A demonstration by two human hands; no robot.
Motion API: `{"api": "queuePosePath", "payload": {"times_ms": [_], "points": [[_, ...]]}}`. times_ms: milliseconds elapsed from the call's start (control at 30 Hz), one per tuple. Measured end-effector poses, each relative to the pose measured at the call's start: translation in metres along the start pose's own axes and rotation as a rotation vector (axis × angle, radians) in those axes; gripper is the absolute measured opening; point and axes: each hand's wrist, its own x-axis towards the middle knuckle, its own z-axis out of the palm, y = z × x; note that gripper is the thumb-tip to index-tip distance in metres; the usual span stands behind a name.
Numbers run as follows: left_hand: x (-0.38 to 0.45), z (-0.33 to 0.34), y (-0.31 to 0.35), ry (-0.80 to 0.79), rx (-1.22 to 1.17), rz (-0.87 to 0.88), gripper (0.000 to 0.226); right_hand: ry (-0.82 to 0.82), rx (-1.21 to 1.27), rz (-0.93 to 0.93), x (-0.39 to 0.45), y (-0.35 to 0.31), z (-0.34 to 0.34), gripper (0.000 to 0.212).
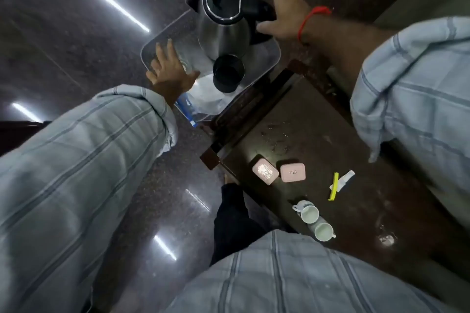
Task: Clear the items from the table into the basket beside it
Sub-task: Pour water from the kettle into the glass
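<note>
Head camera looks steeply down on a clear plastic basket [150,57] that sits on the floor just beyond the far end of the dark table [330,150]. Inside the basket stands a steel kettle [223,28] with a black lid and handle, and on the basket's table side a black cup [228,72] stands just in front of the kettle.

The left hand [169,68] is in the basket's left part, fingers curled around what seems to be a clear glass [187,65]; the glass is hard to make out. The right hand [282,10] hangs spread and empty on the basket's right, just beside the kettle's handle, gripping nothing.

Still on the table, well apart from the basket, are two pink cases [278,171], a yellow clip [333,185] with a white sachet [343,179], and two white cups [314,220] lying near the person's body.

The basket looks crowded, so the likely trouble is the glass knocking the kettle or cup as it is set down. A careless brush of the open right hand against the handle might tip the tall kettle. The white cups, lying on their sides, may roll when picked up.
</note>
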Motion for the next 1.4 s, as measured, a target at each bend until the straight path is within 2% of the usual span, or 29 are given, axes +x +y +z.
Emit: {"api": "queuePosePath", "payload": {"times_ms": [133,267,433,533,700,867,1067,1200,1300,1400], "points": [[0.013,0.001,-0.002,0.034,-0.007,0.025,0.102,-0.101,-0.033,0.039,0.016,-0.008,0.011,0.087],[0.008,0.003,-0.005,0.126,-0.046,0.078,0.089,0.004,-0.027,0.091,0.028,-0.004,0.026,0.061],[-0.026,-0.005,-0.012,0.365,-0.236,0.154,0.083,-0.009,-0.013,0.145,0.026,-0.001,0.034,0.065],[-0.047,-0.018,-0.017,0.449,-0.301,0.179,0.078,0.023,0.060,0.135,0.015,-0.007,0.041,0.068],[-0.081,-0.033,-0.020,0.482,-0.319,0.253,0.076,0.183,0.180,0.106,-0.028,-0.009,0.036,0.047],[-0.128,-0.036,-0.011,0.517,-0.351,0.326,0.080,0.344,0.330,0.027,-0.095,0.001,0.021,0.042],[-0.211,-0.032,0.020,0.519,-0.541,0.436,0.101,0.480,0.490,0.009,-0.213,0.043,0.005,0.041],[-0.287,-0.011,0.053,0.463,-0.645,0.549,0.109,0.528,0.803,-0.007,-0.318,0.084,0.008,0.036],[-0.344,0.017,0.079,0.370,-0.666,0.590,0.104,0.554,1.047,0.036,-0.406,0.124,0.028,0.035],[-0.397,0.052,0.105,0.283,-0.675,0.601,0.092,0.627,1.163,0.130,-0.489,0.163,0.053,0.037]]}}
